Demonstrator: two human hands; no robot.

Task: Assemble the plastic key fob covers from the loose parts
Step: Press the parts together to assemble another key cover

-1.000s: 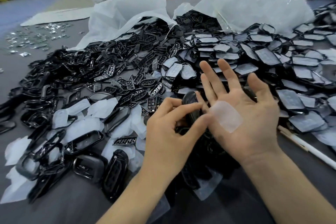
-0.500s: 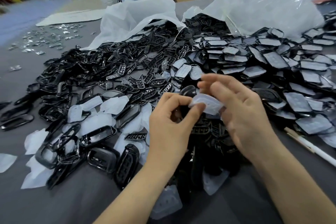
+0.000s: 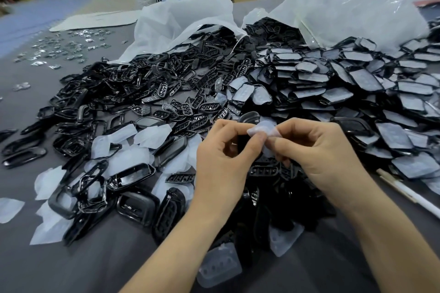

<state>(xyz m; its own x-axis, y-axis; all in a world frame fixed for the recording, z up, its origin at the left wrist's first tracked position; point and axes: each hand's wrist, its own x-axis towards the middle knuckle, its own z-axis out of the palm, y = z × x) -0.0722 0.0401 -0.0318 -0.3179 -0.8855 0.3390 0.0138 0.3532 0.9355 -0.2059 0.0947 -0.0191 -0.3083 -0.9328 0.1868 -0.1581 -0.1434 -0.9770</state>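
Vs 1 s ago: right hand (image 3: 316, 152) was flat, palm up, w/ the clear insert (image 3: 262, 131) lying on it. Now its fingers are curled, pinching one edge. Left hand (image 3: 221, 162) pinches the other edge, thumb + forefinger. The insert is held up between both hands, over the black parts heap (image 3: 166, 93) on the counter (image 3: 71, 264). Prob. being oriented for fitting; no black frame (image 3: 132, 175) in hand yet.

A translucent film piece (image 3: 262, 131) is being pinched between the left hand (image 3: 222, 162) and right hand (image 3: 316, 152) above black plastic parts (image 3: 166, 93) heaped on the desk (image 3: 95, 264).
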